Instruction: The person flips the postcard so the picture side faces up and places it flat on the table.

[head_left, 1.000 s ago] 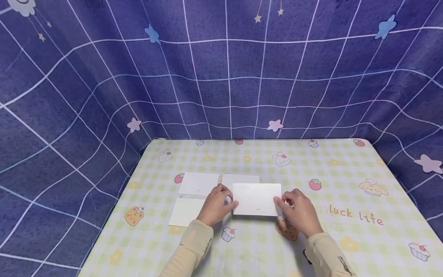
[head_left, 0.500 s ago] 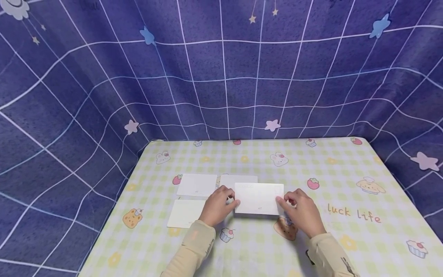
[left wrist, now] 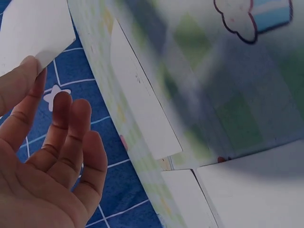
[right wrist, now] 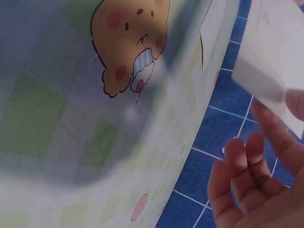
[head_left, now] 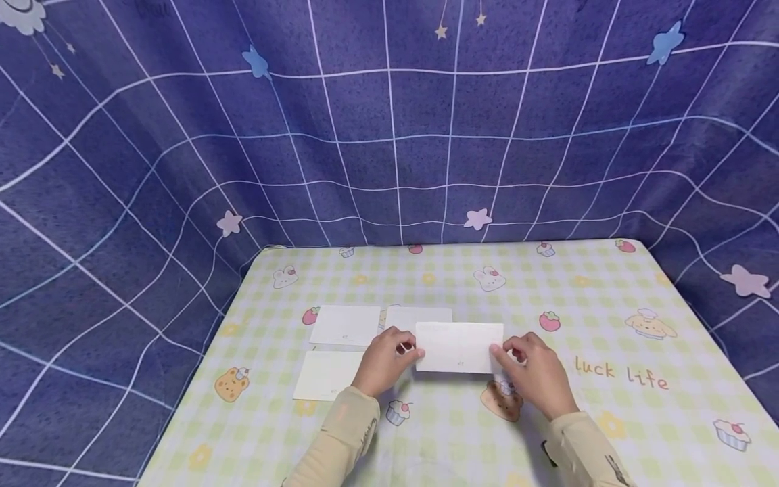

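Observation:
A blank-looking white card (head_left: 459, 347) with a tiny mark near its lower edge is held above the table by both hands. My left hand (head_left: 385, 362) pinches its left edge between thumb and forefinger. On the opposite edge, my right hand (head_left: 537, 374) pinches it the same way. Both wrist views show this card, at the upper left in the left one (left wrist: 35, 28) and the upper right in the right one (right wrist: 270, 52). The other fingers of each hand touch nothing. Behind the held card lies a second white card (head_left: 420, 314), partly covered from sight.
Two more white cards lie on the left, a far one (head_left: 345, 325) and a near one (head_left: 326, 374) partly hidden by the left hand. A checked cloth with cartoon prints covers the table (head_left: 608, 284). A blue gridded curtain (head_left: 420, 108) hangs behind and at the sides.
Both hands have shifted the held card slightly to the right, and its lower edge now appears a little higher. The grips look the same. The head view has moved slightly.

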### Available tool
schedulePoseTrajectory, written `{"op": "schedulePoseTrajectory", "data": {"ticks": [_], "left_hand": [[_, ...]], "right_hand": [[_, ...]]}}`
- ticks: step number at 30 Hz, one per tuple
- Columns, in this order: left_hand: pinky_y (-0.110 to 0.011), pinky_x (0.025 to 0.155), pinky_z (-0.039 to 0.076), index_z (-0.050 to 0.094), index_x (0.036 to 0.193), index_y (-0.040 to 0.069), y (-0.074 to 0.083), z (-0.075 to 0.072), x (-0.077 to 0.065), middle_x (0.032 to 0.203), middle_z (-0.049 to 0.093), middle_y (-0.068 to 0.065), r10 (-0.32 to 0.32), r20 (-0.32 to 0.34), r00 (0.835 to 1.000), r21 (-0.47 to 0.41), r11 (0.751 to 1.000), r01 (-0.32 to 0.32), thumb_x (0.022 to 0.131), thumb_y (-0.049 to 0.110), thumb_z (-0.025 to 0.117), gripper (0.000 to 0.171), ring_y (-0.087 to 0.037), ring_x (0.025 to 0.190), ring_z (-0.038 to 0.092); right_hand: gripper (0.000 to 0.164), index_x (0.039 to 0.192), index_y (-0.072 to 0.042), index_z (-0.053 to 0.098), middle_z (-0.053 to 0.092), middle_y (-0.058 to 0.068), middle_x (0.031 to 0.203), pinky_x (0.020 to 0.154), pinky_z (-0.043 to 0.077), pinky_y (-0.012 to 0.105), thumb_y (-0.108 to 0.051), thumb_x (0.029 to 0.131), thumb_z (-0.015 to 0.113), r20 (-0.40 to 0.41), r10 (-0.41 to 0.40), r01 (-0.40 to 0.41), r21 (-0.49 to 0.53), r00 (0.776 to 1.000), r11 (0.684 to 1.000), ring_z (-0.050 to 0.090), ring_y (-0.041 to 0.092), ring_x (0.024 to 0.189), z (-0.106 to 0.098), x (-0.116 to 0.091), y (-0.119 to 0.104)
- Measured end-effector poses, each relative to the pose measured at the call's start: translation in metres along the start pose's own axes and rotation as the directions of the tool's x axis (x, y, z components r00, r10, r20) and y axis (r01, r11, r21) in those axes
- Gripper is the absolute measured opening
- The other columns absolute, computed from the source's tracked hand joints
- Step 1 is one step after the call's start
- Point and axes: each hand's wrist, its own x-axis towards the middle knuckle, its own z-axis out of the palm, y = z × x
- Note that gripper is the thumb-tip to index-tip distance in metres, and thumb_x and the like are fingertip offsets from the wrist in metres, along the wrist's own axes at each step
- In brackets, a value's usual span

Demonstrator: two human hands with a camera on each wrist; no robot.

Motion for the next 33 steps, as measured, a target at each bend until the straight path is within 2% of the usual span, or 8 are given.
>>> {"op": "schedulePoseTrajectory", "data": {"ticks": [6, 10, 16, 20, 23, 27, 29, 33], "left_hand": [[-0.033, 0.077, 0.050, 0.067, 0.086, 0.015, 0.000, 0.000, 0.001, 0.093, 0.063, 0.002, 0.014, -0.050, 0.999, -0.016, 1.000, -0.015, 0.094, 0.026, 0.073, 0.015, -0.022, 0.089, 0.064], [-0.033, 0.077, 0.050, 0.067, 0.088, 0.015, 0.000, 0.000, 0.001, 0.096, 0.063, 0.001, 0.022, -0.067, 0.997, -0.014, 1.000, -0.023, 0.094, 0.026, 0.073, 0.014, -0.023, 0.091, 0.064], [-0.034, 0.076, 0.050, 0.068, 0.090, 0.014, 0.001, 0.001, -0.002, 0.102, 0.065, -0.002, 0.074, -0.099, 0.992, -0.023, 0.997, -0.076, 0.094, 0.025, 0.073, 0.012, -0.023, 0.091, 0.062], [-0.034, 0.078, 0.051, 0.070, 0.091, 0.014, 0.003, 0.003, -0.004, 0.105, 0.065, -0.001, 0.110, -0.119, 0.987, -0.024, 0.993, -0.114, 0.092, 0.024, 0.075, 0.011, -0.020, 0.091, 0.061], [-0.035, 0.080, 0.052, 0.073, 0.093, 0.013, 0.004, 0.003, -0.005, 0.105, 0.065, 0.000, 0.119, -0.140, 0.983, -0.018, 0.992, -0.123, 0.091, 0.024, 0.076, 0.012, -0.019, 0.092, 0.062], [-0.036, 0.080, 0.053, 0.075, 0.095, 0.013, 0.005, 0.002, -0.005, 0.103, 0.064, 0.002, 0.119, -0.163, 0.979, -0.007, 0.992, -0.122, 0.089, 0.023, 0.078, 0.012, -0.019, 0.092, 0.062], [-0.036, 0.080, 0.053, 0.076, 0.096, 0.015, 0.005, 0.001, -0.005, 0.102, 0.064, 0.002, 0.119, -0.165, 0.979, 0.002, 0.993, -0.120, 0.089, 0.020, 0.079, 0.010, -0.020, 0.092, 0.063], [-0.036, 0.079, 0.053, 0.076, 0.100, 0.019, 0.005, 0.001, -0.004, 0.102, 0.064, -0.001, 0.112, -0.165, 0.980, 0.027, 0.994, -0.109, 0.087, 0.011, 0.080, 0.015, -0.019, 0.091, 0.062]], "right_hand": [[0.063, 0.101, -0.010, 0.075, 0.063, 0.008, 0.090, 0.064, 0.043, 0.038, -0.059, 0.105, 0.036, -0.005, 0.176, -0.175, 0.040, 0.984, 0.984, 0.056, 0.025, 0.074, -0.004, -0.003, 0.005], [0.079, 0.088, -0.011, 0.075, 0.062, 0.007, 0.083, 0.066, 0.040, 0.037, -0.067, 0.103, 0.021, 0.082, 0.279, -0.286, 0.094, 0.957, 0.954, 0.055, 0.025, 0.075, -0.006, -0.001, 0.008], [0.091, 0.070, -0.009, 0.071, 0.061, 0.007, 0.072, 0.069, 0.038, 0.034, -0.073, 0.100, 0.014, 0.196, 0.341, -0.378, 0.200, 0.919, 0.904, 0.053, 0.023, 0.071, -0.008, 0.003, 0.006], [0.091, 0.072, -0.008, 0.072, 0.061, 0.005, 0.072, 0.068, 0.039, 0.033, -0.075, 0.099, 0.018, 0.251, 0.343, -0.405, 0.264, 0.905, 0.875, 0.053, 0.022, 0.070, -0.008, 0.004, 0.006], [0.086, 0.078, -0.006, 0.075, 0.060, 0.005, 0.071, 0.066, 0.042, 0.032, -0.075, 0.099, 0.028, 0.295, 0.328, -0.414, 0.307, 0.897, 0.857, 0.054, 0.022, 0.072, -0.008, 0.003, 0.006], [0.073, 0.092, -0.004, 0.077, 0.058, 0.002, 0.074, 0.076, 0.046, 0.034, -0.066, 0.101, 0.041, 0.341, 0.268, -0.385, 0.345, 0.901, 0.856, 0.055, 0.020, 0.081, -0.010, 0.001, 0.009], [0.066, 0.097, -0.003, 0.076, 0.052, 0.000, 0.070, 0.082, 0.045, 0.037, -0.061, 0.102, 0.046, 0.352, 0.244, -0.372, 0.364, 0.904, 0.854, 0.052, 0.019, 0.078, -0.011, 0.001, 0.010], [0.052, 0.104, -0.004, 0.074, 0.056, -0.001, 0.078, 0.085, 0.043, 0.038, -0.054, 0.100, 0.058, 0.331, 0.226, -0.353, 0.403, 0.916, 0.844, 0.052, 0.019, 0.079, -0.013, 0.003, 0.009]]}}
